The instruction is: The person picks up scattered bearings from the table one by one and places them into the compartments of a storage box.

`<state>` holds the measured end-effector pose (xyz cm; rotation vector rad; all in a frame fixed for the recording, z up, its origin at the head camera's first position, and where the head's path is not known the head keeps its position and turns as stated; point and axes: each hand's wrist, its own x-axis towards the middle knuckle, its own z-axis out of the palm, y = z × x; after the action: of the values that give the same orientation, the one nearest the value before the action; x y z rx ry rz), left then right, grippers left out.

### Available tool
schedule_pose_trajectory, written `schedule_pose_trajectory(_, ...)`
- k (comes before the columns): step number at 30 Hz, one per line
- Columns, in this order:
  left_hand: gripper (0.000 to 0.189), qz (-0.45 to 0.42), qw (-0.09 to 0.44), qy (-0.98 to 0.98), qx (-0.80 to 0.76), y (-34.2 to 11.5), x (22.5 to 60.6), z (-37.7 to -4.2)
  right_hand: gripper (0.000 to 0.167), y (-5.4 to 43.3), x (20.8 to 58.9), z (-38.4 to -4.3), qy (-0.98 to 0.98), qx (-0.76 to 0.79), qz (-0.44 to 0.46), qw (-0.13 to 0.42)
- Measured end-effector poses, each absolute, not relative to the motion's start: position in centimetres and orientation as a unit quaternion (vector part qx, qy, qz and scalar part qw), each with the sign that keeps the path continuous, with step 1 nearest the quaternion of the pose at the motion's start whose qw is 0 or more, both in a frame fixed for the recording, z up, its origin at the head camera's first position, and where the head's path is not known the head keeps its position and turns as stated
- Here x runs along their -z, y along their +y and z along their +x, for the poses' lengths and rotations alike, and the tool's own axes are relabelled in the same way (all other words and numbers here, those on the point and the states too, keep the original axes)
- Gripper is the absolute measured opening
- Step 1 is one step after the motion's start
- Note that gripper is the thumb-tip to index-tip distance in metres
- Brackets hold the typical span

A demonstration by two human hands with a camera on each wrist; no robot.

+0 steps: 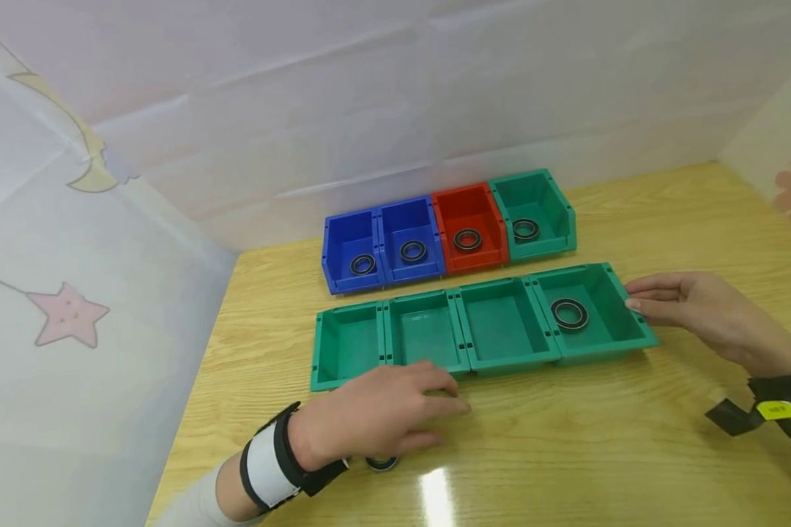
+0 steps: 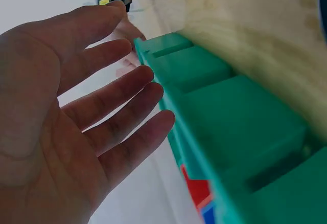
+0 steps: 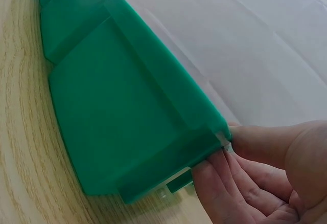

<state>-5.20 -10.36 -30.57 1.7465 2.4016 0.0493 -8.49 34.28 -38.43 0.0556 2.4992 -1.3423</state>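
A row of joined green bins [image 1: 501, 362] lies across the table. My right hand [image 1: 718, 315] pinches the outer rim of the rightmost one, thumb on one side and fingers on the other, as the right wrist view of that green bin [image 3: 117, 91] shows. In this bin lies a ball bearing [image 1: 583, 315]; the other bins of the row hold nothing visible. My left hand [image 1: 395, 410] hovers before the row's near side, fingers spread and apart, and its palm [image 2: 36, 132] is bare. Beneath the left wrist, another bearing [image 1: 381, 465] is mostly hidden.
Behind the green row stand two blue bins [image 1: 405, 277], a red bin [image 1: 491, 260] and another green bin [image 1: 547, 249], each with one bearing inside. A pale sheet [image 1: 369, 110] hangs at the back of the wooden table [image 1: 567, 454], with another covering at the left.
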Motion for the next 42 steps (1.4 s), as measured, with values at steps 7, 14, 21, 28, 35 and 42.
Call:
schedule_pose_trajectory(7,0.037,0.577,0.084,0.811,-0.050,-11.5,32.9,-4.4,0.056,34.3,38.3,-8.6,0.868,0.472,0.019,0.154)
schedule_pose_trajectory(14,0.037,0.549,0.071,0.830,-0.070,-13.3,35.0,-3.2,0.053,34.1,38.1,-8.7,0.863,0.482,0.010,0.151)
schedule_pose_trajectory(21,0.043,0.509,0.070,0.855,-0.068,-15.2,36.0,-2.3,0.050,33.7,37.6,-8.6,0.865,0.481,0.013,0.143)
schedule_pose_trajectory(28,0.046,0.447,0.111,0.883,-0.086,-16.5,36.8,-1.9,0.050,33.9,38.0,-8.5,0.862,0.485,0.011,0.144)
schedule_pose_trajectory(35,0.049,0.420,0.135,0.894,-0.079,-16.6,37.0,-2.0,0.050,34.5,38.3,-8.2,0.863,0.485,0.015,0.143)
schedule_pose_trajectory(42,0.052,0.402,0.165,0.897,-0.079,-16.6,37.0,-2.3,0.054,34.3,38.3,-8.2,0.866,0.477,0.023,0.145)
